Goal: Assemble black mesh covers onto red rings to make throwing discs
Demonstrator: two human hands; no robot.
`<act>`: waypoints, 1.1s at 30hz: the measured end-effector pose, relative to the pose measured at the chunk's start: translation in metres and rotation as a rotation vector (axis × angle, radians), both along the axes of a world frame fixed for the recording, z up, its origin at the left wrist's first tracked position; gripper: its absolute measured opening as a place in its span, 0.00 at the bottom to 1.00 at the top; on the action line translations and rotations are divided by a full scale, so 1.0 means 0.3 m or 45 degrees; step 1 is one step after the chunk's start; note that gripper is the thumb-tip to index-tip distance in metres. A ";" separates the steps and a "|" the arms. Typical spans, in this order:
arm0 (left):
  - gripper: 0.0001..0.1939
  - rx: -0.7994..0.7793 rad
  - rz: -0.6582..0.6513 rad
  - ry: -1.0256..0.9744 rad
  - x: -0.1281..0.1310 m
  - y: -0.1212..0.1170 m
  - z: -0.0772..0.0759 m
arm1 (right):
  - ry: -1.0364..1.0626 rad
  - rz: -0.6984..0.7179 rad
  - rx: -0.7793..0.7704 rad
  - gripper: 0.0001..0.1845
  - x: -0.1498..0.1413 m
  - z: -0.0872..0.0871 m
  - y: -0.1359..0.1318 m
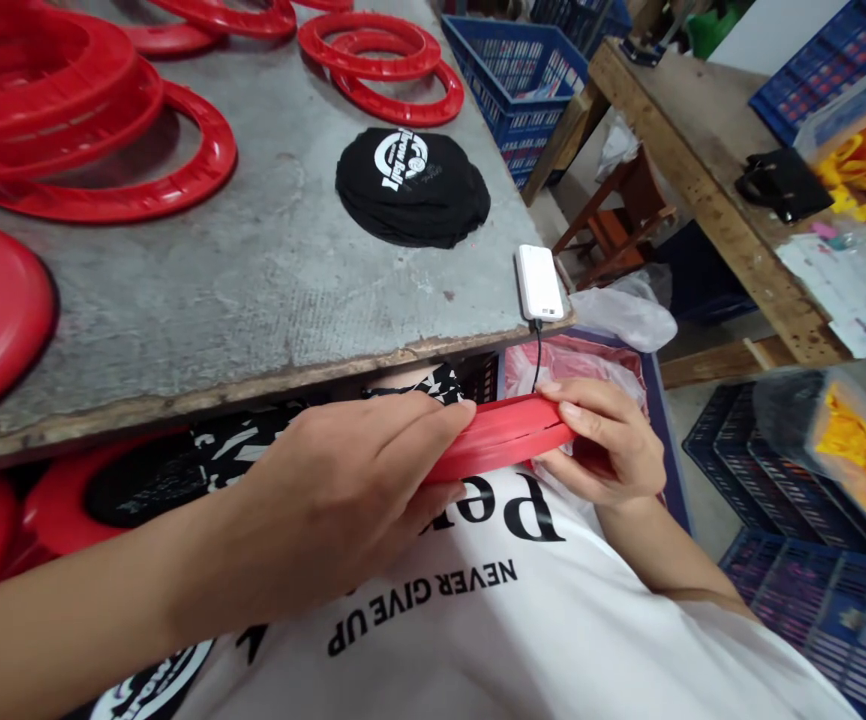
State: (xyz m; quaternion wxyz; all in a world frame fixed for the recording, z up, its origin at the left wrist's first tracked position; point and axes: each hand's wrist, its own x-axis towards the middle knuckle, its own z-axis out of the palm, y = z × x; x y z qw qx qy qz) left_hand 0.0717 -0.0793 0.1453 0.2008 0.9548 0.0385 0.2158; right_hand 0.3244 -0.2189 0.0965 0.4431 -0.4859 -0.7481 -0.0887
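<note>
A red plastic ring (504,435) is held edge-on in front of my chest, just below the table edge. My left hand (350,490) is closed on its left side, the fingers lying along the top. At the ring's right end, my right hand (609,440) pinches the rim between thumb and fingers. A narrow dark gap runs along the ring's edge near my right fingers. Whether black cloth sits inside the ring is hidden. On the table ahead lies a stack of round black cloth pieces (410,190) with a white print.
The grey table (275,290) bears several loose red rings (403,90). A white power bank (539,282) with a cable sits at its right corner. Below stands a lined crate (654,420). Blue crates (515,80) and a wooden bench (725,150) stand to the right.
</note>
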 end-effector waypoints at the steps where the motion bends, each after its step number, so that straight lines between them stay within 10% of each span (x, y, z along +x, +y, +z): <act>1: 0.17 0.017 0.006 -0.008 0.002 0.003 -0.003 | 0.014 0.013 -0.022 0.33 0.003 0.011 0.012; 11: 0.20 0.052 0.138 -0.047 0.026 0.044 -0.041 | -0.161 0.205 -0.726 0.36 0.012 0.167 0.168; 33: 0.17 -0.209 0.215 0.053 0.066 0.165 -0.052 | -0.050 -0.079 -0.474 0.32 0.085 0.020 0.248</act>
